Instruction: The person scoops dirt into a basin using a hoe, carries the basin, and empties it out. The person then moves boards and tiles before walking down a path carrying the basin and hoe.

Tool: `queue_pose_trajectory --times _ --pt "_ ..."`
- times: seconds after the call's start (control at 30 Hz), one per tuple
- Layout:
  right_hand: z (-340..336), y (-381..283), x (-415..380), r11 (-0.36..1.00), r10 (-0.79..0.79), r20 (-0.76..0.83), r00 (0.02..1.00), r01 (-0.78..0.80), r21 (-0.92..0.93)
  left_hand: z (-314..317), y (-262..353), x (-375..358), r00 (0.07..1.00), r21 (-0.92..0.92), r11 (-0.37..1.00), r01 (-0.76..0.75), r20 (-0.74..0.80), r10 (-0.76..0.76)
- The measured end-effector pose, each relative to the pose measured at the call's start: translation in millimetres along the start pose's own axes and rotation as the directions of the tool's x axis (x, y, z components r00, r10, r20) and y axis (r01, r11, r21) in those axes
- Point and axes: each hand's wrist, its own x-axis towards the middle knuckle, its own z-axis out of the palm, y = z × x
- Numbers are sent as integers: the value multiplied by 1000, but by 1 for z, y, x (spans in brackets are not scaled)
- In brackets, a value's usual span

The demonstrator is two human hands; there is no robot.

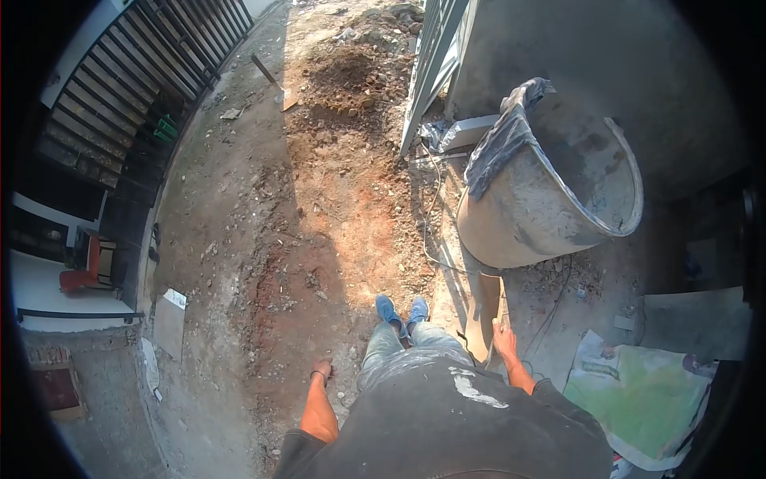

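My right hand (pixel 503 339) is closed on the edge of a long tan board-like piece (pixel 481 323), held upright beside my right leg. Whether that piece is wood or stiff cardboard I cannot make out. My left hand (pixel 322 368) hangs low at my left side, above the dirt, with a dark band at the wrist. Its fingers are too small and blurred to read, and no object shows in it. Between the two hands are my blue shoes (pixel 401 308), standing on the soil.
A large grey tub (pixel 531 203) with a dark cloth (pixel 503 136) over its rim stands ahead right. A cable (pixel 428 231) runs along the ground near it. Loose soil (pixel 343 80) is heaped ahead. A barred fence (pixel 132 76) lines the left; a green-white sheet (pixel 638 395) lies right.
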Motion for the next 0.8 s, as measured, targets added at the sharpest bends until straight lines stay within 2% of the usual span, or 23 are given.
queue_pose_trajectory --times 0.13,0.2,0.23,0.3,0.33,0.37,0.4,0.47,0.5,0.57,0.67,0.7,0.73,0.8 --pt "9 11 -7 994 75 -14 997 -73 81 -22 9 14 997 -45 997 -61 -50 58" --pt "20 13 4 968 58 -95 994 -33 247 -30 39 29 990 -84 989 -124 -77 118" --pt "21 15 10 969 105 -27 994 -96 228 -35 48 35 982 -105 979 -172 -101 162" --pt "22 21 11 961 115 -11 993 -108 255 -41 57 42 931 -184 916 -357 -154 332" --pt "18 19 15 946 100 -22 995 -88 313 -39 55 31 935 -188 919 -346 -145 323" --pt "38 47 40 919 113 -24 993 -95 383 -39 68 20 939 -220 916 -336 -156 307" --pt "27 33 40 917 106 -34 994 -84 391 -40 78 12 941 -246 912 -327 -169 292" --pt "1 5 32 911 142 106 984 -172 374 -35 78 5 926 -267 888 -375 -159 343" --pt "3 7 39 910 150 103 983 -178 374 -30 68 4 915 -291 868 -403 -146 376" --pt "1 16 49 964 18 179 984 -65 259 -18 37 -2 934 -301 885 -356 -150 325" --pt "-9 13 30 983 -48 261 964 0 182 7 -9 -22 978 -377 904 -201 -136 161" --pt "-13 10 21 993 -112 186 976 115 -5 15 -28 -24 996 -435 897 -75 -68 51" --pt "-18 6 14 993 -113 182 977 114 6 22 -54 -25 998 -478 877 54 7 -57" --pt "-23 10 -9 996 -63 234 970 75 -42 35 -109 -28 989 -534 832 148 90 -117"
